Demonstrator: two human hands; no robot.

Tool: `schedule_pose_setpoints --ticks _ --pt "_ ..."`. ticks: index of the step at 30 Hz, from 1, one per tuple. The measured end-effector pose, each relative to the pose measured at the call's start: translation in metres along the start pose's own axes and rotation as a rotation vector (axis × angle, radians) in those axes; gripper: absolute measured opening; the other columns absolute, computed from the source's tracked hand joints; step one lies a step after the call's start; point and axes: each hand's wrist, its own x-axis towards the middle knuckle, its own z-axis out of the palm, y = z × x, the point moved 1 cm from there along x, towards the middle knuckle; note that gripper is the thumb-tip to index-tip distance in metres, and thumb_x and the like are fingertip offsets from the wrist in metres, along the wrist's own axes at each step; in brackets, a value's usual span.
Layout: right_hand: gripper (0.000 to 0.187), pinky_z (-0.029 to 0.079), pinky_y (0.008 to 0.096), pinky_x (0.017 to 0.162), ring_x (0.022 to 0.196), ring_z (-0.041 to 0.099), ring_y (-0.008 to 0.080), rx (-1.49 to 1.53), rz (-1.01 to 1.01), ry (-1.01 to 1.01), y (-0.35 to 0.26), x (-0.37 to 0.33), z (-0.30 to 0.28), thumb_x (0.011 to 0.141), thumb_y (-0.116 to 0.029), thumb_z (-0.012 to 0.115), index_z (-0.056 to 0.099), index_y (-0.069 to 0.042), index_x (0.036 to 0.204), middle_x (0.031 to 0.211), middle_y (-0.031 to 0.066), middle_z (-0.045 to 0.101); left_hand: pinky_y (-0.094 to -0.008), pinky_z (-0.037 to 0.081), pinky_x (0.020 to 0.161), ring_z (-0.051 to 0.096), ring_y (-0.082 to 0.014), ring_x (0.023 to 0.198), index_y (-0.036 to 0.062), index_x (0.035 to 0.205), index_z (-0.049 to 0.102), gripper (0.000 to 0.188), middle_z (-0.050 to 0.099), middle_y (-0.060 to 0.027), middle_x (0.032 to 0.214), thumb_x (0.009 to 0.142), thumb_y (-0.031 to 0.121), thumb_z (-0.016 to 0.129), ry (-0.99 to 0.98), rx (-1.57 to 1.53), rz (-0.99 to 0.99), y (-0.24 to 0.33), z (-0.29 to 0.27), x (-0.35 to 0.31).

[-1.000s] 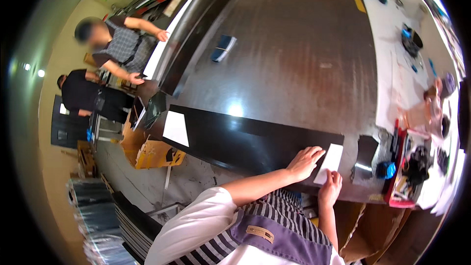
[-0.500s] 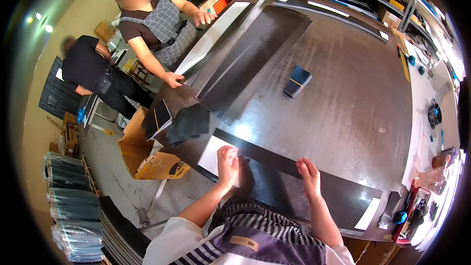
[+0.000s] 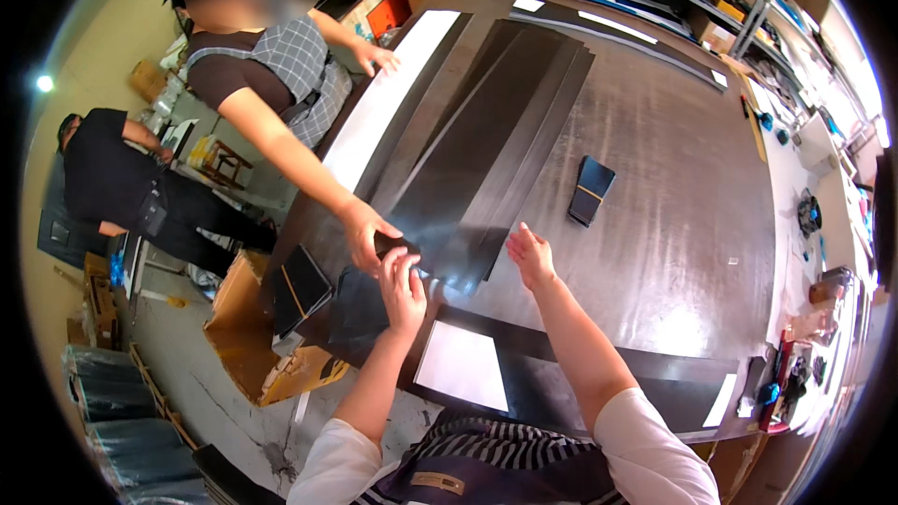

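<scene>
My left hand (image 3: pixel 403 295) is raised over the table's near left part, its fingers bent and a little apart. Its fingertips are right beside a small dark piece (image 3: pixel 397 244) under a co-worker's hand (image 3: pixel 366 232); I cannot make out whether they touch it. My right hand (image 3: pixel 530 256) is held open, palm turned inward, near the close end of the long dark strips (image 3: pixel 486 122). It holds nothing. Below my hands, along the near table edge, lies a dark panel (image 3: pixel 571 369) with a white patch (image 3: pixel 460 367) at its left end.
A banded dark stack (image 3: pixel 591 191) lies mid-table, another banded stack (image 3: pixel 301 290) at the left edge. A long white-faced strip (image 3: pixel 398 98) lies before the co-worker. Left of the table stands an open cardboard box (image 3: pixel 245 337). Tools line the right side; a second person (image 3: pixel 126 178) stands behind.
Both my hands have moved up and away from the near panel, the left toward the co-worker's hand. The co-worker has leaned in and reached toward me. My view has shifted.
</scene>
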Motion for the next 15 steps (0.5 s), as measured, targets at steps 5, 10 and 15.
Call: schedule_pose_setpoints --ticks 5,10,15 --pt "0.043 0.049 0.0244 0.060 0.067 0.058 0.0128 -0.011 0.020 0.105 -0.001 0.023 0.005 0.086 -0.033 0.070 0.059 0.003 0.106 0.083 0.0076 0.063 -0.0447 0.035 0.106 0.043 -0.0375 0.124 0.0001 0.122 0.050 0.038 0.042 -0.0187 0.137 0.086 0.009 0.058 -0.225 0.180 0.065 -0.048 0.052 0.066" --pt "0.035 0.045 0.0241 0.052 0.062 0.055 0.0110 -0.047 0.080 0.104 -0.009 0.031 0.012 0.086 -0.029 0.070 0.060 0.001 0.100 0.077 0.0053 0.061 -0.0448 0.039 0.102 0.041 -0.0378 0.126 -0.0054 0.123 0.049 0.065 0.041 -0.0240 0.137 0.078 0.035 0.074 -0.461 0.368 -0.418 -0.107 0.099 0.103" --pt "0.026 0.043 0.0242 0.052 0.061 0.053 0.0098 -0.243 0.100 0.158 -0.015 0.036 0.022 0.086 -0.020 0.070 0.062 0.001 0.098 0.075 0.0031 0.059 -0.0440 0.045 0.095 0.053 -0.0378 0.115 -0.0061 0.118 0.051 0.080 0.055 -0.0246 0.122 0.067 0.048 0.080 -0.592 0.358 -0.545 -0.102 0.111 0.125"
